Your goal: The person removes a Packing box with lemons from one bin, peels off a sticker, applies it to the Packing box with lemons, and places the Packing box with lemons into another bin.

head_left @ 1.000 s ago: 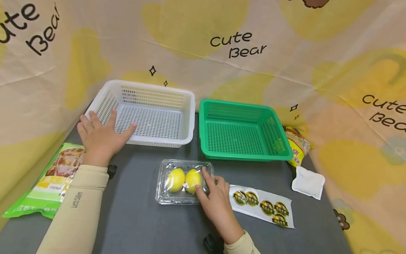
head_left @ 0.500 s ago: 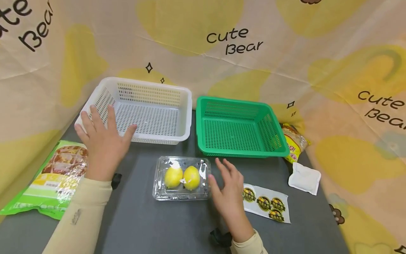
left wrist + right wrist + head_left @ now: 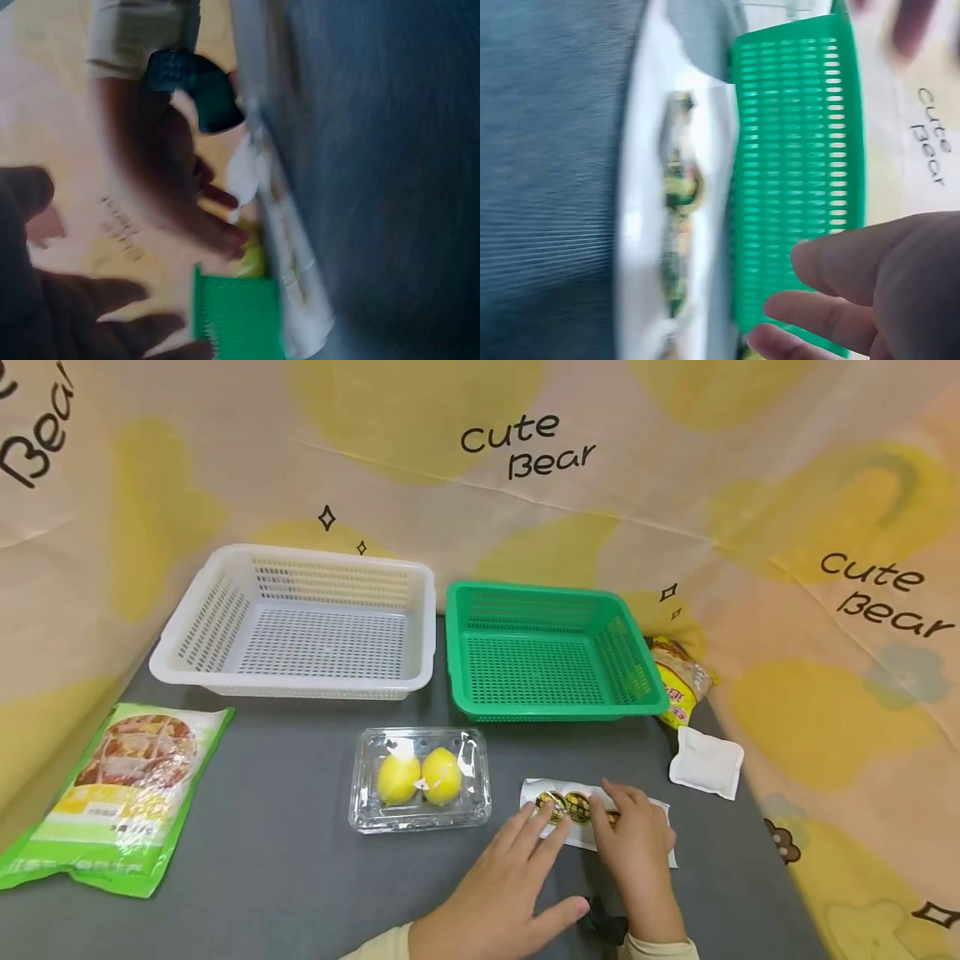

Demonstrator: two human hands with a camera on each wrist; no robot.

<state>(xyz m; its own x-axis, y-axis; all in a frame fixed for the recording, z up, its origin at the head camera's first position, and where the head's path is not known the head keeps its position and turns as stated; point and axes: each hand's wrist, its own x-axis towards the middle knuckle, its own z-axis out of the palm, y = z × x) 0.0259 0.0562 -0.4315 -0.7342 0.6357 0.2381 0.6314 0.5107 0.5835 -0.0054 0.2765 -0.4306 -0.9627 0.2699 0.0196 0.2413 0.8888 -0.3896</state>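
Observation:
A white sheet of round black-and-gold stickers point(image 3: 534, 793) lies on the grey table, partly covered by both hands in the head view. My left hand point(image 3: 498, 893) hovers at its left end, fingers spread. Over its right part is my right hand point(image 3: 637, 839), fingers loosely bent; whether they touch the sheet cannot be told. In the right wrist view the right hand's thumb and fingers point(image 3: 840, 262) are apart, with nothing between them, above the sticker sheet point(image 3: 712, 150). To the left sits a clear plastic box point(image 3: 360, 793) holding two lemons point(image 3: 441, 777).
A white basket point(image 3: 292, 687) and a green basket point(image 3: 555, 708) stand at the back. A green-and-white food bag point(image 3: 127, 793) lies at left. On the right are a yellow snack bag point(image 3: 678, 681) and a small white pouch point(image 3: 707, 763).
My left hand has left the white basket and come across to the sticker sheet. My right hand has moved right, from the lemon box to over the sheet.

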